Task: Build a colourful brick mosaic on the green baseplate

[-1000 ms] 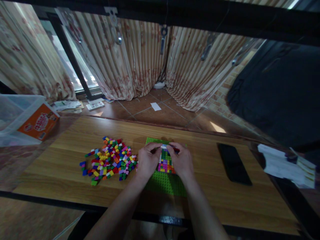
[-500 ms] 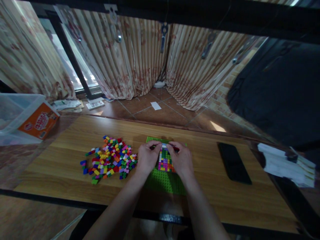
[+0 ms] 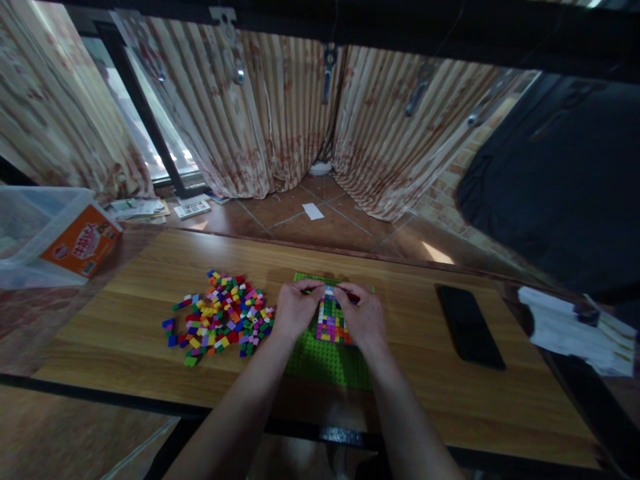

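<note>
A green studded baseplate (image 3: 330,367) lies on the table in front of me. Rows of small toy building bricks (image 3: 330,325) in many colours cover part of it. At the far end of these rows, a white toy brick (image 3: 329,291) shows between my two thumbs. My left hand (image 3: 296,310) is closed at its left side, fingers curled and thumb tip against the bricks. From the right, my right hand (image 3: 364,315) is closed in the same way and covers part of the rows. The fingertips' exact grip is partly hidden.
A loose pile of coloured toy bricks (image 3: 227,317) spreads left of the baseplate on the wooden table (image 3: 410,400). A black phone (image 3: 470,327) lies to the right. Papers (image 3: 570,327) are beyond the right edge. A clear plastic bin (image 3: 45,267) with an orange label stands at far left.
Both hands stay at the white brick with hardly any motion. The whole view has shifted very slightly.
</note>
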### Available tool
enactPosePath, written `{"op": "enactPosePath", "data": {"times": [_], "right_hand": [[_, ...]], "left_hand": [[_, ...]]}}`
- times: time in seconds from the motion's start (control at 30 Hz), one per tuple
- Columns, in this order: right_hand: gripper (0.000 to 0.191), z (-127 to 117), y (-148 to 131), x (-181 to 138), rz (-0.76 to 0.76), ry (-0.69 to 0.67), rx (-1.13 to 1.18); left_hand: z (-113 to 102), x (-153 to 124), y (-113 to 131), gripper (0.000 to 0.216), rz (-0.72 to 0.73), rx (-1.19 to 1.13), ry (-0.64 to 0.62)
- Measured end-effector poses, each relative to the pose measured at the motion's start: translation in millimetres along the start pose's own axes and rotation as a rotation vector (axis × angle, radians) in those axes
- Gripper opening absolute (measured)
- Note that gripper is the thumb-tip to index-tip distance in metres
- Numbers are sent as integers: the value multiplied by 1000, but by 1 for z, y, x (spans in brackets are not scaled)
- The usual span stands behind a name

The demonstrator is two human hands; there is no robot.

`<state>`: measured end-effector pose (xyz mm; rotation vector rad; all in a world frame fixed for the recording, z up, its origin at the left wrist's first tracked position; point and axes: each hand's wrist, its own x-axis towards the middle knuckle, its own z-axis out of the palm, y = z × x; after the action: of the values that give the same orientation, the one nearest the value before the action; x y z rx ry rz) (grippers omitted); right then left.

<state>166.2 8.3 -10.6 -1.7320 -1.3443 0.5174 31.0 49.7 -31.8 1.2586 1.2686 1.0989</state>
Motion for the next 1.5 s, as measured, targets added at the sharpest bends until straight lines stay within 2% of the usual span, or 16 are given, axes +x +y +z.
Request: {"op": "enactPosePath", "data": {"times": [0.63, 0.87, 1.1, 1.3, 1.5], "right_hand": [[25, 5, 1, -1, -49, 43, -24], [26, 4, 2, -1, -36, 15, -10], [39, -1, 3, 1, -16, -8, 44], [41, -1, 3, 0, -10, 0, 26], [43, -2, 3, -1, -28, 5, -11]], "left_hand": [[1, 3, 4, 13, -13, 42, 42], [0, 1, 4, 14, 14, 15, 10], [3, 0, 3, 17, 38, 41, 2], [2, 0, 2, 24, 27, 145, -18], [1, -5, 3, 23, 55, 145, -38]]}}
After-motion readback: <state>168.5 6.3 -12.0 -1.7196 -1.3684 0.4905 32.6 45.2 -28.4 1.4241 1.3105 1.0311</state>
